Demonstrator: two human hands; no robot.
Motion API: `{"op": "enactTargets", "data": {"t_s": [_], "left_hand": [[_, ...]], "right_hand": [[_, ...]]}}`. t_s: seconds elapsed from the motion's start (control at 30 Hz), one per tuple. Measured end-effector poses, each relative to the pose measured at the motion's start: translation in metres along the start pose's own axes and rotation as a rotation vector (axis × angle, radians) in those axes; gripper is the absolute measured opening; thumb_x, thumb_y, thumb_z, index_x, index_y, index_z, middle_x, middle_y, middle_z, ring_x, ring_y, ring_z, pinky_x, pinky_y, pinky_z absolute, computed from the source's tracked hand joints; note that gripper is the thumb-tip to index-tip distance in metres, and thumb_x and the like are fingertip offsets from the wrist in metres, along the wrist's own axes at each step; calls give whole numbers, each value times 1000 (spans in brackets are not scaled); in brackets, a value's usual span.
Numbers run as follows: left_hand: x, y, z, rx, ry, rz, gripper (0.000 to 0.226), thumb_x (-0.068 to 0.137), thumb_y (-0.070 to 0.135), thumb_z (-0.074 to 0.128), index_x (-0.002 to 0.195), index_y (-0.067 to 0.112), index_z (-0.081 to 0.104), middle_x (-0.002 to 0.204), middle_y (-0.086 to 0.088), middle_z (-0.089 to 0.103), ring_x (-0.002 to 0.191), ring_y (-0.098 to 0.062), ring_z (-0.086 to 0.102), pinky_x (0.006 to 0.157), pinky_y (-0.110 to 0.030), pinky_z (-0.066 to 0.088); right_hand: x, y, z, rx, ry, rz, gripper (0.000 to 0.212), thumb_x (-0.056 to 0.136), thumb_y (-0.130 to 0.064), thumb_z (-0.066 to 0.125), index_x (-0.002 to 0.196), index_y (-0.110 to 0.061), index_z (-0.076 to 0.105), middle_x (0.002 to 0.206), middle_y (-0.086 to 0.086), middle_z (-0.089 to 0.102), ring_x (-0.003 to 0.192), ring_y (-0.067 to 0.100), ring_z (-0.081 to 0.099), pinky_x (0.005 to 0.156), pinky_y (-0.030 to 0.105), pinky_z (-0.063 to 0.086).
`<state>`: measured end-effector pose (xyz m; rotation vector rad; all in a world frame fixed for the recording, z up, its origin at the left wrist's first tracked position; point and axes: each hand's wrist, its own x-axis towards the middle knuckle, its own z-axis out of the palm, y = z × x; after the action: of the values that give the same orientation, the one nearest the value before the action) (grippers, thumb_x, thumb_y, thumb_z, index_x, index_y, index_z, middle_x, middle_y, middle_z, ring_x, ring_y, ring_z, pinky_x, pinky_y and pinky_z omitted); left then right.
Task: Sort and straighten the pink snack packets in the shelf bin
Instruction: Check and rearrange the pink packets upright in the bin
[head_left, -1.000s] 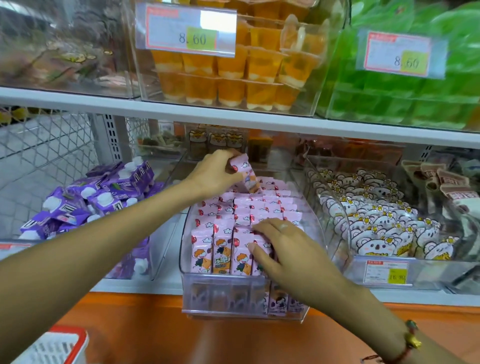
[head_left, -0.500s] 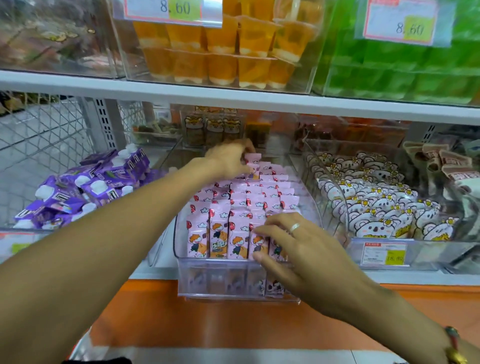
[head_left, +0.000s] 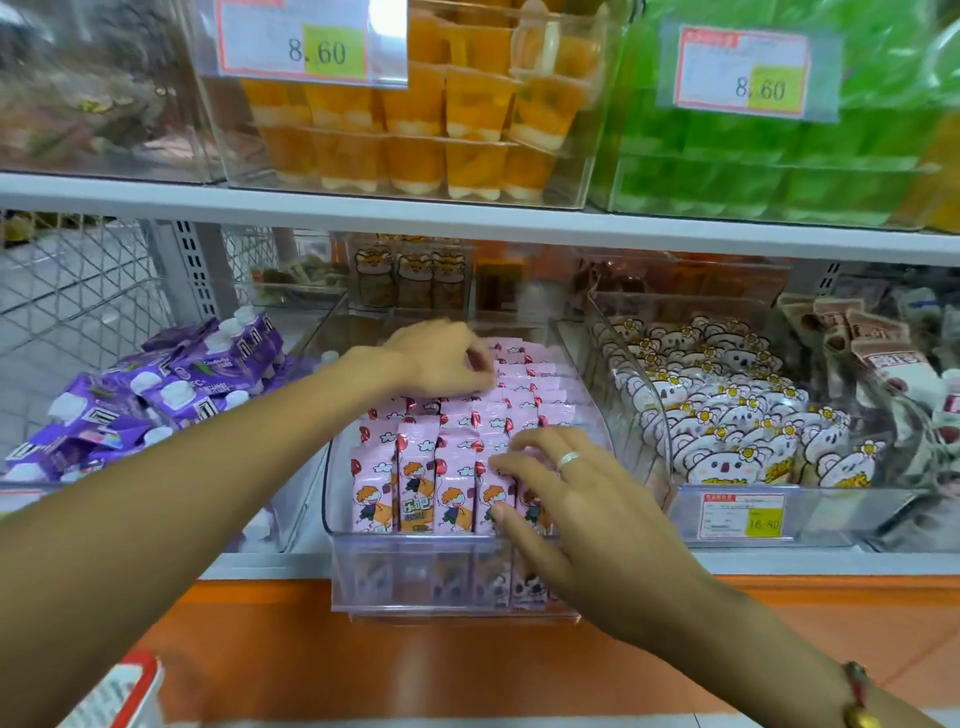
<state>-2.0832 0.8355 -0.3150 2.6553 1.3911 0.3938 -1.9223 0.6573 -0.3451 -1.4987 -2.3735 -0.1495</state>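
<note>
Head view, centre of frame: we log one clear plastic shelf bin (head_left: 441, 582) holding rows of upright pink snack packets (head_left: 415, 483) printed with a cartoon child. Our left hand (head_left: 441, 358), fingers curled, pinches packets at the back rows. Our right hand (head_left: 561, 499), ring on one finger, lies spread with straight fingers pressing the front-right packets. Purple pouches (head_left: 156, 389) fill the bin at left.

Pretty clearly a shop, the snack aisle of a small store. The white shelf (head_left: 467, 218) carries clear bins of orange jelly cups (head_left: 431, 119) with an 8.60 price tag (head_left: 311, 44); below it, koala packets (head_left: 727, 415) above a 16.80 label (head_left: 743, 514).
</note>
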Motion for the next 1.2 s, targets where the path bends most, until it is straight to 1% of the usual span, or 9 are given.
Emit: {"op": "enactTargets", "data": {"t_s": [0.13,0.27,0.47,0.57,0.67,0.77,0.9,1.0,1.2], "left_hand": [[1,5,4,-93,84,-68,17,90,31,63,103,25,72,105,9,68,83,-4,55,67,-20,41],[0,10,7,-44,179,-147,16,96,27,56,105,21,68,109,0,68,91,-16,59,74,-31,46],[-12,21,-3,-273,449,-174,22,103,22,39,113,12,55,78,-3,57,56,-9,47,50,-25,35],[-28,30,-9,-486,651,-242,22,102,22,39,114,11,55,93,2,59,67,-6,55,57,-14,43],[-51,36,-16,-802,782,-361,20,102,21,42,114,9,52,102,-3,63,91,-17,62,76,-28,52],[-83,44,-25,-1123,861,-373,11,101,17,45,107,11,52,99,-5,65,85,-7,66,74,-24,58],[-125,62,-24,-1189,771,-287,12,97,17,51,102,11,60,90,0,70,76,-1,68,64,-15,56],[-140,73,-13,-1270,689,-261,11,95,18,54,98,13,64,81,4,73,73,-2,69,61,-15,55],[-143,69,5,-1290,617,-252,14,92,25,57,104,29,63,100,14,70,91,5,65,74,-12,52]], "right_hand": [[4,-5,-1,-64,3,27,38,94,-42,45,120,-22,64,117,-4,63,109,15,57,89,28,44],[6,-1,3,-19,-33,12,45,99,-48,32,136,-28,49,133,-9,50,123,11,41,99,24,29],[7,0,3,-16,-20,12,46,99,-48,33,139,-30,44,136,-10,46,125,10,38,100,23,26],[8,2,3,-11,-2,20,45,98,-50,33,138,-33,43,134,-14,45,123,7,37,97,21,25],[10,1,2,34,33,27,42,98,-47,36,135,-32,47,130,-13,47,120,8,39,92,21,28],[13,-2,-1,125,121,40,35,98,-43,41,129,-31,51,124,-14,50,117,8,42,80,19,29],[20,-11,-10,441,345,89,30,94,-43,51,121,-31,50,117,-17,48,111,0,43,82,15,35],[25,-21,-13,583,239,78,39,93,-51,49,129,-34,47,122,-19,45,116,-7,40,93,9,32],[41,-29,-5,1169,94,365,11,90,-31,60,100,-36,58,104,-11,63,80,-11,62,71,8,49]]}}
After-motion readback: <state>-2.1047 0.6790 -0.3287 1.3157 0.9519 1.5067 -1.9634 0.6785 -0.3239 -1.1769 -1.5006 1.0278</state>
